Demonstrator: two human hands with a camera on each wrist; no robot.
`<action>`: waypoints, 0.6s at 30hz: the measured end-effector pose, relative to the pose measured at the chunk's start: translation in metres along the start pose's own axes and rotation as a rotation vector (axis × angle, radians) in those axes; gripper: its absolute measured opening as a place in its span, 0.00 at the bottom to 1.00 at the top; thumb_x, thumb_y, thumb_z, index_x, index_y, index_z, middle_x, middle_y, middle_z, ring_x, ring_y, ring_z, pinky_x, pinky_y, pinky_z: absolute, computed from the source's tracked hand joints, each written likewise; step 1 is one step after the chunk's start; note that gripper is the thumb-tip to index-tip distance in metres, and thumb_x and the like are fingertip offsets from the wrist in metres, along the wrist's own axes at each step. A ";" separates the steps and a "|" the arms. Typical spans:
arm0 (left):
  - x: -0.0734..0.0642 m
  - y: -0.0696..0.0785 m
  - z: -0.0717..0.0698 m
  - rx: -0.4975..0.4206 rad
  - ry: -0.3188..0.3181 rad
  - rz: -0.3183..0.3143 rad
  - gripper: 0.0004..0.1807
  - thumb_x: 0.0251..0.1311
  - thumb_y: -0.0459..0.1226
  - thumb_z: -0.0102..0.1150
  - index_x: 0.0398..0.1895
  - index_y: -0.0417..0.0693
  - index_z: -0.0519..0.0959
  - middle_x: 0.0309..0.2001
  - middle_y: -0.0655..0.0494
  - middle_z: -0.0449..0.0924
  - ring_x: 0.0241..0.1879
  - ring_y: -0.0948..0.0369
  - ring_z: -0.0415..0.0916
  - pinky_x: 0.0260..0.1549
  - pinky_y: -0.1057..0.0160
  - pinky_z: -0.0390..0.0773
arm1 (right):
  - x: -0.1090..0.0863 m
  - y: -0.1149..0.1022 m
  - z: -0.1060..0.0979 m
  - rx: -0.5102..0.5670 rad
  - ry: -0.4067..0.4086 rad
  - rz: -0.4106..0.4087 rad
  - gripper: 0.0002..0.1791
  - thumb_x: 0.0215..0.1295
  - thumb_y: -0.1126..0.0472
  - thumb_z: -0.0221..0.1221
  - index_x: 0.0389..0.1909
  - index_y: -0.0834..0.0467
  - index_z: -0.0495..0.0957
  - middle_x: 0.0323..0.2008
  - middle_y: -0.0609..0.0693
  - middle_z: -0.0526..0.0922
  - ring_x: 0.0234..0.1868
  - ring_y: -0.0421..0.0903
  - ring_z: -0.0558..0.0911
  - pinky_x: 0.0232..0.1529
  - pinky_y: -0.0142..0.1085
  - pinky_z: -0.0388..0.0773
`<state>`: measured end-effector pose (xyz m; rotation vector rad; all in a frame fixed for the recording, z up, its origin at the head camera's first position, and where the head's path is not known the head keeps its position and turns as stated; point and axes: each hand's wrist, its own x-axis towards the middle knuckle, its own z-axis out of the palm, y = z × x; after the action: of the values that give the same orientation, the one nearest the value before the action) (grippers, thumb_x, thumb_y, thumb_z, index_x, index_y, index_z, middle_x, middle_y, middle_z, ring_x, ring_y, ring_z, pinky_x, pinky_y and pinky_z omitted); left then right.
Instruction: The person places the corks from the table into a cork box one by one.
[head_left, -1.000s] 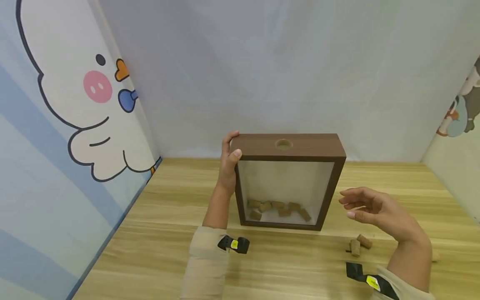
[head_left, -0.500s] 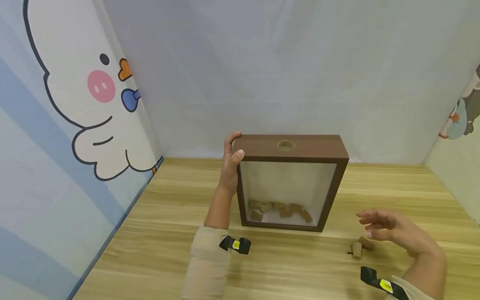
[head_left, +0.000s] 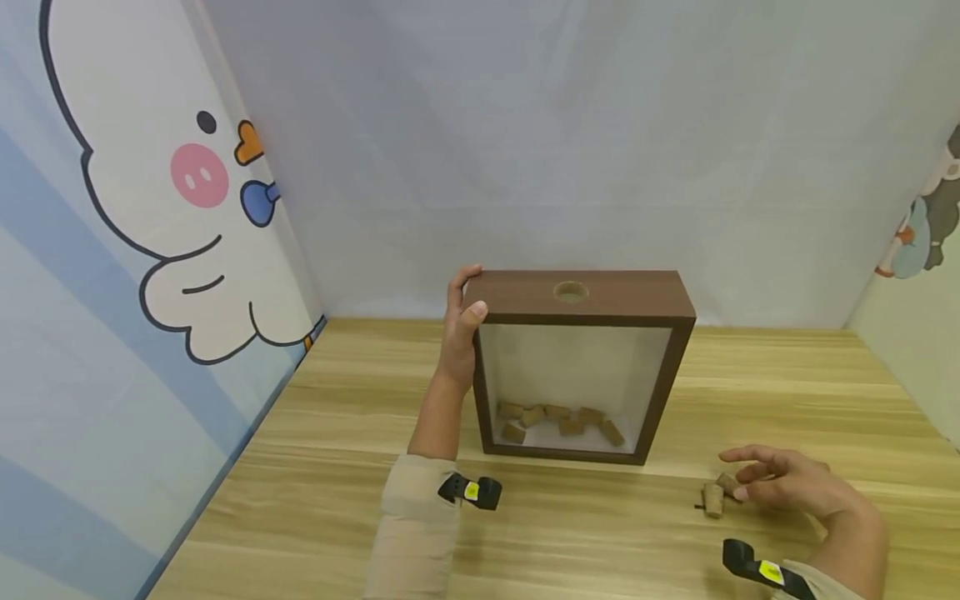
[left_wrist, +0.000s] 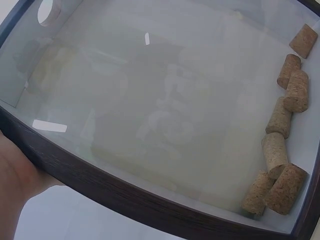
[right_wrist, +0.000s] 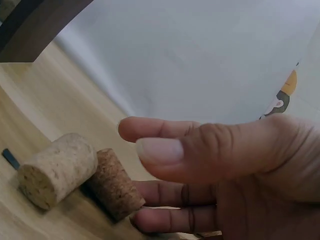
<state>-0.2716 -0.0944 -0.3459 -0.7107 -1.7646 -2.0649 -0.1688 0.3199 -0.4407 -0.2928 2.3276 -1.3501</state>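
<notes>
A person's left hand grips the left side of a brown box just right of the frame's centre, thumb on the front edge and a finger over the top left corner; the box stands upright on a wooden table, with a clear front and a round hole in its top; seven corks lie along the bottom inside, some leaning on one another in the left wrist view.

At the lower right of the frame is the right hand, well apart from the left; a second ago it hung beside the box's right edge, half a second ago above the loose corks, and now it is lower, level with them; the left hand and box keep their places.

In the right wrist view the right thumb stands apart from the fingers; two fingertips are right at a darker cork, though whether they touch it I cannot tell; a paler cork lies against the darker one's left, with a small dark strip beyond; a pale cloth hangs behind.
</notes>
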 end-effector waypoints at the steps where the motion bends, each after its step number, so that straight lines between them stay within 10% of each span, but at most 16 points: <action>1: 0.000 0.000 0.000 0.001 -0.001 0.001 0.51 0.44 0.70 0.52 0.63 0.45 0.55 0.68 0.50 0.46 0.62 0.55 0.47 0.56 0.47 0.48 | 0.001 0.002 0.000 -0.006 -0.005 -0.010 0.31 0.59 0.60 0.62 0.59 0.71 0.64 0.48 0.64 0.73 0.47 0.56 0.74 0.42 0.42 0.73; 8: 0.001 -0.001 0.000 0.013 0.001 -0.002 0.51 0.44 0.70 0.51 0.64 0.46 0.55 0.67 0.50 0.47 0.63 0.54 0.47 0.57 0.45 0.48 | 0.016 0.011 -0.002 0.113 -0.154 -0.150 0.23 0.56 0.74 0.55 0.55 0.70 0.69 0.32 0.55 0.76 0.31 0.41 0.75 0.33 0.32 0.73; 18: 0.000 -0.001 0.000 0.024 -0.005 -0.011 0.48 0.48 0.68 0.50 0.64 0.46 0.55 0.68 0.50 0.45 0.64 0.54 0.45 0.57 0.44 0.45 | 0.011 0.005 -0.002 0.023 -0.056 -0.101 0.23 0.59 0.71 0.56 0.53 0.79 0.65 0.36 0.53 0.77 0.34 0.39 0.75 0.35 0.32 0.73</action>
<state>-0.2719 -0.0947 -0.3472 -0.7011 -1.7974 -2.0474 -0.1786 0.3196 -0.4473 -0.4408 2.2767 -1.3968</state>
